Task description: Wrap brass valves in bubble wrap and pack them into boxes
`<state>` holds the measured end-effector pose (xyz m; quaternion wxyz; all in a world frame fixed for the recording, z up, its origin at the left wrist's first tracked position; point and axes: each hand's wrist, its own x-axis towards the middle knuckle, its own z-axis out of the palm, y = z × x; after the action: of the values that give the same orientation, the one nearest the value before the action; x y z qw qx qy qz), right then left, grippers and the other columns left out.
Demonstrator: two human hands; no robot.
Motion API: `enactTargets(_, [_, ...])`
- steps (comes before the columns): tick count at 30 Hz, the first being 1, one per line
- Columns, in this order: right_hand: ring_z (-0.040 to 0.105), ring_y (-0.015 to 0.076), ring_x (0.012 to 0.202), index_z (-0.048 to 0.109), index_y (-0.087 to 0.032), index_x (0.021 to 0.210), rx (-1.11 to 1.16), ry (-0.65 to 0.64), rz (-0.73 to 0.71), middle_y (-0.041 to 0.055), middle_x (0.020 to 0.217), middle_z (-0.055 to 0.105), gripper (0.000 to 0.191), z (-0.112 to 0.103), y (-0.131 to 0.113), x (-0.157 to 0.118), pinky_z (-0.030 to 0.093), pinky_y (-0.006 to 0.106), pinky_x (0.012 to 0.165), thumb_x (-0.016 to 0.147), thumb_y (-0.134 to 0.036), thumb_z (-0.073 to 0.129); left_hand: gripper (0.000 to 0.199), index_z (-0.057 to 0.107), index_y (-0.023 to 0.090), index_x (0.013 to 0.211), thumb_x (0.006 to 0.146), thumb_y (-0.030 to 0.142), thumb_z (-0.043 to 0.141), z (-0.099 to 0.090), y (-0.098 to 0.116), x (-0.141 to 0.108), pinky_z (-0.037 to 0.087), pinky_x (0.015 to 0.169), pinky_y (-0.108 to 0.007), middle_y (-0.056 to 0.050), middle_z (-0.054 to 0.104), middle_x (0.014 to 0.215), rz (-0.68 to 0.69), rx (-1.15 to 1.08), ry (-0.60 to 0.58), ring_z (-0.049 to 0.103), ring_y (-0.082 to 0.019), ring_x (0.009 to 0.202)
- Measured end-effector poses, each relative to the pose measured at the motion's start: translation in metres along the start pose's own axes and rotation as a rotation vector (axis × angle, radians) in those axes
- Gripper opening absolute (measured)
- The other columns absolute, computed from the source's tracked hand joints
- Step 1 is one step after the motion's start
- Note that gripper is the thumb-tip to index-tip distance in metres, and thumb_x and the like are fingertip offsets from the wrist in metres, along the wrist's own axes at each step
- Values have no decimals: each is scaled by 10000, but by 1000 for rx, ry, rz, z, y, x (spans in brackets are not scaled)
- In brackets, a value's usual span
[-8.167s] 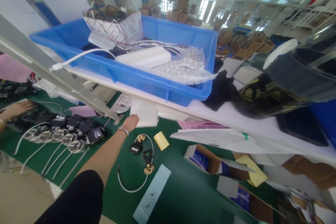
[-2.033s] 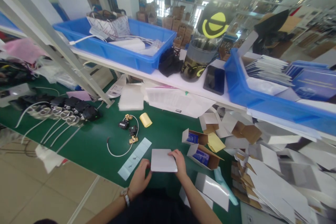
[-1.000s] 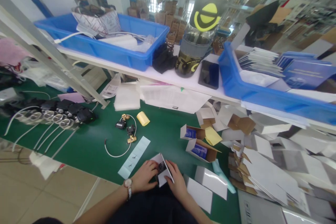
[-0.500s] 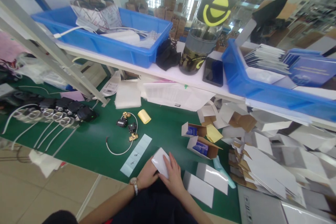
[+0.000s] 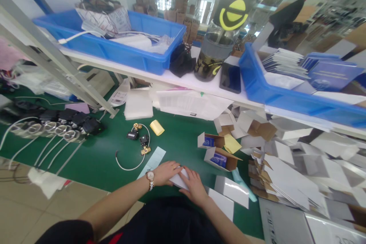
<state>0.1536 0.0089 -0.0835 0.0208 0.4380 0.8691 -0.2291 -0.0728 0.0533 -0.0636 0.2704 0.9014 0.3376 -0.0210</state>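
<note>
Both hands press down on a small white packet (image 5: 179, 179) lying on the green mat (image 5: 94, 156) near its front edge. My left hand (image 5: 166, 171), with a wristwatch, covers the packet's left side. My right hand (image 5: 194, 183) lies on its right side. A pale blue strip (image 5: 154, 158) runs under my left hand. A brass valve with a white cable (image 5: 139, 145) lies just beyond, and a yellow pad (image 5: 157, 127) behind it.
Two open small cartons (image 5: 219, 158) and loose white flat boxes (image 5: 231, 191) sit to the right, beside a heap of flat cartons (image 5: 288, 175). A row of black valves (image 5: 57, 124) lies left. The shelf above holds blue bins (image 5: 134, 57), a bottle (image 5: 217, 45) and a phone (image 5: 230, 77).
The white packet was held up and turned between both hands; now it lies flat on the mat with both hands pressing on it. My left forearm has swung further in.
</note>
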Motion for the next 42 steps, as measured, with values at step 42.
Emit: enactTargets(42, [651,247,1171,558,-258,1318,397,347,179,99,1258,643,345,-6,31,-42,580,393,986,985,-260,466,243,619,137,1038,846,264,697,-27,-141,-33,511,864,-399,-85,586,1117,-1286,-429,819,592,-222,948])
